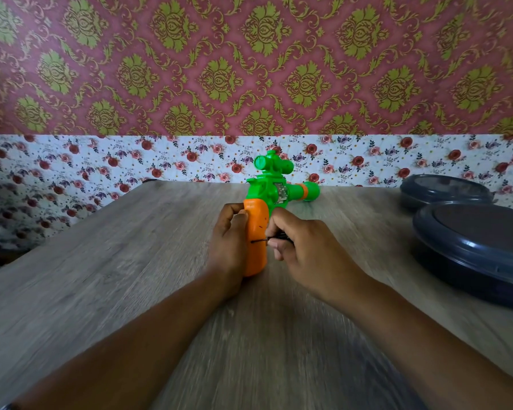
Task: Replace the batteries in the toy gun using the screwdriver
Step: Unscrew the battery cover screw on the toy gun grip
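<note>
Your right hand (pixel 305 250) has its fingers curled tight around the dark handle of the screwdriver (pixel 271 238), whose thin black shaft runs level to the left, its tip touching the orange grip of the toy gun (pixel 256 232) about halfway down. Your left hand (pixel 228 244) wraps that grip from the left side, fingers curled round its back edge and fingertips (pixel 240 213) pressed near its top. The toy gun stands with the grip toward you and its lower end on the wooden table (pixel 116 276), the green body above, a green scope on top and the barrel with its orange ring pointing right. Well off to the right, two dark round lidded containers (pixel 480 247) sit on the table, one behind the other. Floral wallpaper (pixel 101 164) lies behind the table's far edge.
</note>
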